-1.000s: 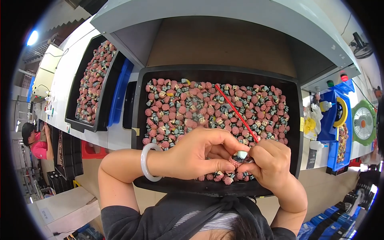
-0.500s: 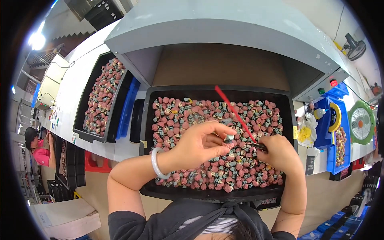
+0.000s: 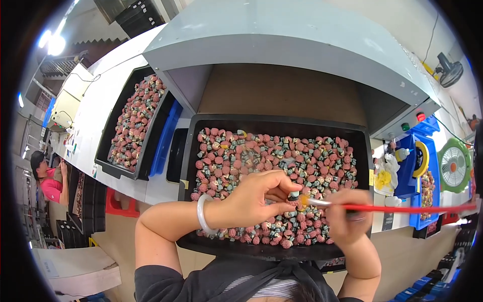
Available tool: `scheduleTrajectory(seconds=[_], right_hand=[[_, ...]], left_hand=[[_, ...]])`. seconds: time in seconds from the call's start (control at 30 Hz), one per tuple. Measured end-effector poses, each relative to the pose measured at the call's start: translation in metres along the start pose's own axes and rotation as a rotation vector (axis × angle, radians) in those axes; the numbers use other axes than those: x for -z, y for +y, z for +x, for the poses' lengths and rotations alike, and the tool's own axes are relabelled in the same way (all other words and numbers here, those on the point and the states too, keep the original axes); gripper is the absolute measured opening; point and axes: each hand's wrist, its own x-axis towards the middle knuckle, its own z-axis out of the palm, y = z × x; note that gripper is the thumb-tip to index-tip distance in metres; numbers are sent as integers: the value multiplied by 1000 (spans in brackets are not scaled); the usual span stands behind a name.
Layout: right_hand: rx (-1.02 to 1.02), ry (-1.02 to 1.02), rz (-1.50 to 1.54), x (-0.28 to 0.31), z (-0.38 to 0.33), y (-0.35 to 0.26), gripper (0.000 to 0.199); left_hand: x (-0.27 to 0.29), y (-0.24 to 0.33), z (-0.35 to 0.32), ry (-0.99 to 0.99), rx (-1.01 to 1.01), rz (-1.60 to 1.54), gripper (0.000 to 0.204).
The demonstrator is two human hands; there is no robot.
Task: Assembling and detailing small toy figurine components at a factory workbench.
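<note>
My left hand (image 3: 249, 200) pinches a small figurine (image 3: 293, 197), pink below with a pale green and dark upper part, between thumb and fingertips above a black tray (image 3: 276, 120). In my right hand (image 3: 347, 221) is a red-handled paintbrush (image 3: 402, 207), lying nearly level, its handle reaching far to the right. Its metal collar and light brown bristles point left and meet or almost meet the figurine. Something dark also shows at the right fingers; blur hides what it is. Under both hands, the tray holds many similar pink and grey-green figurines (image 3: 226, 151).
A grey open-fronted hood (image 3: 292, 48) stands behind the tray. To the left sits another black tray (image 3: 103, 156) of figurines. On the right are a blue bin (image 3: 415, 201), a yellow tape roll (image 3: 422, 161) and a green fan (image 3: 453, 161). A person in pink (image 3: 53, 189) is far left.
The paintbrush has swung round: its handle pointed up and away over the tray, and now it points right with the bristles at the figurine. My left hand keeps its pinch.
</note>
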Motion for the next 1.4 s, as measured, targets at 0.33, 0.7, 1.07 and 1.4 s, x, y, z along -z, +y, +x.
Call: scheduleTrajectory(seconds=[0.33,0.7,1.07,1.4], right_hand=[[-335,-912,-825,30,12,12,15],[-4,-468,-474,0,5,-11,20],[-41,-513,-632,-4,0,-12,27],[-124,-549,-543,-4,0,-8,27]], left_hand=[[7,10,-7,-20,-92,-194,34],[6,5,-2,-20,-56,-173,36],[3,-5,-6,45,-211,41,32],[3,-1,-3,74,-295,191,30]])
